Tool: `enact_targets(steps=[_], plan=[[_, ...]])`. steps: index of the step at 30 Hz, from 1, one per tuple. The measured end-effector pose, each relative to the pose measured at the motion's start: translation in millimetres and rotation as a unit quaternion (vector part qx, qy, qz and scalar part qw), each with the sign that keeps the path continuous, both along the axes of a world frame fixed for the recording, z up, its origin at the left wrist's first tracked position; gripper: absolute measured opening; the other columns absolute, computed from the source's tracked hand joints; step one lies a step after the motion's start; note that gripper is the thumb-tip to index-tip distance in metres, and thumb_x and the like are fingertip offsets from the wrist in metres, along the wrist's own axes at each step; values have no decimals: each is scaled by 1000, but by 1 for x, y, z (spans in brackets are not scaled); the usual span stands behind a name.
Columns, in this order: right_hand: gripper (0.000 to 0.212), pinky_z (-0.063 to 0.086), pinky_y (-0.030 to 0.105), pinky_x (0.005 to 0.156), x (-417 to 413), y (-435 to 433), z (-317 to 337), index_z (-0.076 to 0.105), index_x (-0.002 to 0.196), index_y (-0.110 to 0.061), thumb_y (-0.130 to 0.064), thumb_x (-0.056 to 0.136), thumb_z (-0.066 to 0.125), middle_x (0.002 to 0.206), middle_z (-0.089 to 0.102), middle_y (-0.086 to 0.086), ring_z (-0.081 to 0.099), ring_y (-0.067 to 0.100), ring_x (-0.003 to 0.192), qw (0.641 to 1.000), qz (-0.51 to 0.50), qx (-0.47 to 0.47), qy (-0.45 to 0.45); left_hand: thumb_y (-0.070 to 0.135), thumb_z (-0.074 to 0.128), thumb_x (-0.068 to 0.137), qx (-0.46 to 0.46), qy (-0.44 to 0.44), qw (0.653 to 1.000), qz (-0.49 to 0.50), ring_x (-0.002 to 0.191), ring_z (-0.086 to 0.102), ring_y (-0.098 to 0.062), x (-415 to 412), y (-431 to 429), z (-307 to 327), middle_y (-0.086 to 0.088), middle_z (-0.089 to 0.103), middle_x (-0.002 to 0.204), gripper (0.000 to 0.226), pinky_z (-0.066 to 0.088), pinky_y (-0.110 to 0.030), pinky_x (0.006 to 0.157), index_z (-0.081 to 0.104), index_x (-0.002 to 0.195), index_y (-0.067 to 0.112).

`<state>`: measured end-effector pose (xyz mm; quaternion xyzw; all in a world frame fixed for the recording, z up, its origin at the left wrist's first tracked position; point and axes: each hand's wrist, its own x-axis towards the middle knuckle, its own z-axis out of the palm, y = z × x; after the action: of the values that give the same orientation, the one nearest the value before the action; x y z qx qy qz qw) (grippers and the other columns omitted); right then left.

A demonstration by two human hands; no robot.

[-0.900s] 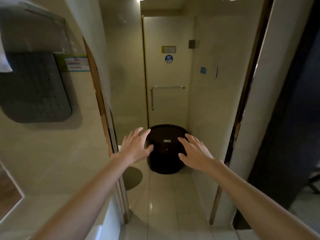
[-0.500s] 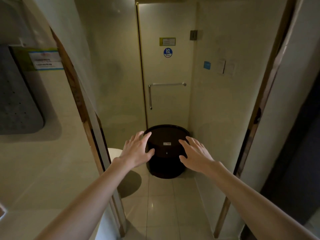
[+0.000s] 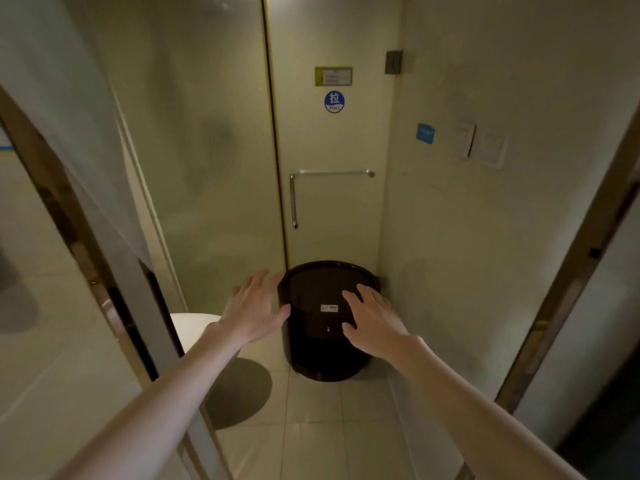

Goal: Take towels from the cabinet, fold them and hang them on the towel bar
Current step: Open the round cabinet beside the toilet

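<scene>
Dim cream walls (image 3: pixel 467 220), tiled floor (image 3: pixel 311 427), frosted glass door (image 3: pixel 332 140), dark bin (image 3: pixel 325 355)

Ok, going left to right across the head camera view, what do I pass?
White rounded fixture → left hand → right hand → blue label → wall switches. The dark bin is left out, since both hands overlap it.

A round blue sticker (image 3: pixel 334 101) on the glass door (image 3: pixel 332 209) reads "拉 PULL".
</scene>
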<state>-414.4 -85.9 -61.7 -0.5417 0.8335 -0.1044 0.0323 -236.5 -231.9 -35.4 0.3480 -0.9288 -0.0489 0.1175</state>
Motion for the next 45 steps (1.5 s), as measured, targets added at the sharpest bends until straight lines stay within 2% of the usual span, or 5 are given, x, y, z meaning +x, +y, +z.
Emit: enact_targets(steps=[3, 17, 31, 42, 45], plan=[[67, 13, 40, 119, -20, -29, -10, 12, 153, -23, -39, 97, 46, 161, 10, 11, 8, 28, 149, 1000, 1, 17, 9, 47, 47, 92, 21, -8, 1000, 8, 146, 14, -27, -21, -31, -10, -4, 14, 159, 70, 18, -47, 115, 14, 151, 30], [68, 11, 39, 119, -110, -161, -37, 12, 153, -22, -38, 97, 46, 161, 9, 12, 7, 29, 149, 998, -36, 45, 7, 49, 45, 91, 31, -27, 999, -31, 141, 22, -28, -131, -178, -41, -6, 20, 156, 70, 24, -44, 112, 17, 151, 25], [69, 9, 40, 119, -183, -230, -78, 11, 154, -22, -40, 97, 46, 161, 8, 13, 6, 30, 149, 996, -32, 80, -24, 52, 45, 90, 65, -56, 996, -36, 143, 17, -29, -214, -242, -90, -7, 13, 158, 73, 20, -45, 116, 13, 151, 27], [71, 10, 41, 121, -265, -290, -104, 11, 154, -20, -39, 96, 48, 160, 9, 15, 7, 30, 148, 996, -9, 82, -29, 50, 47, 90, 39, -44, 998, -6, 144, 16, -30, -289, -296, -106, -10, 10, 159, 74, 20, -43, 114, 14, 152, 26], [69, 10, 41, 120, -279, -300, -118, 13, 153, -19, -39, 97, 47, 160, 11, 16, 9, 31, 148, 996, -11, 81, -32, 55, 42, 86, 35, -44, 998, -3, 144, 15, -31, -301, -310, -116, -11, 7, 158, 76, 19, -42, 114, 15, 151, 26]])
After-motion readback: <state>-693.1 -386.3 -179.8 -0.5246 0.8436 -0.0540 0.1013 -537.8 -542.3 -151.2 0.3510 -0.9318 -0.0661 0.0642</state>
